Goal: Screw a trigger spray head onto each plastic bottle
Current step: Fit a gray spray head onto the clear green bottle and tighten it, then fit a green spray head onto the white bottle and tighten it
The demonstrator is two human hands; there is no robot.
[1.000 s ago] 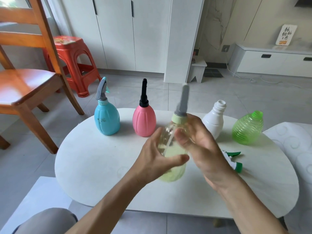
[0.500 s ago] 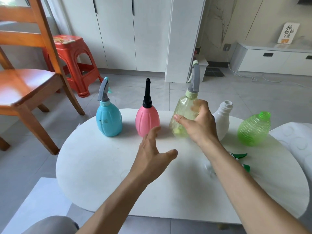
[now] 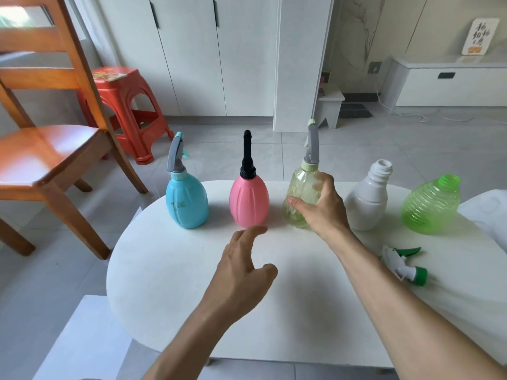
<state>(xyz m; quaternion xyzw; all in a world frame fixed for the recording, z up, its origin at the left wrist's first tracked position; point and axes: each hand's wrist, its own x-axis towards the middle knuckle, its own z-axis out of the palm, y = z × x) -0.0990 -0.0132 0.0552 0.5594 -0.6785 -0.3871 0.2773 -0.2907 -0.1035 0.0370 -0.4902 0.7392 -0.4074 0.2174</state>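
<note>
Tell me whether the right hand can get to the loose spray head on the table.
Probably yes: the right hand rests on the yellow bottle, and the loose spray head lies in the open beside that forearm, with nothing over it.

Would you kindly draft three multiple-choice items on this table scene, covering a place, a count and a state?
1. Where does the loose spray head lie?
A. right of the right forearm
B. behind the blue bottle
C. on the chair

2. How many bottles have no head?
A. one
B. two
C. four

3. What is the left hand doing?
A. gripping the pink bottle
B. hanging open, empty
C. holding a spray head

Answers: 1 A, it lies on the table there. 2 B, the white bottle and green bottle show bare necks. 3 B, its fingers are spread.
</note>
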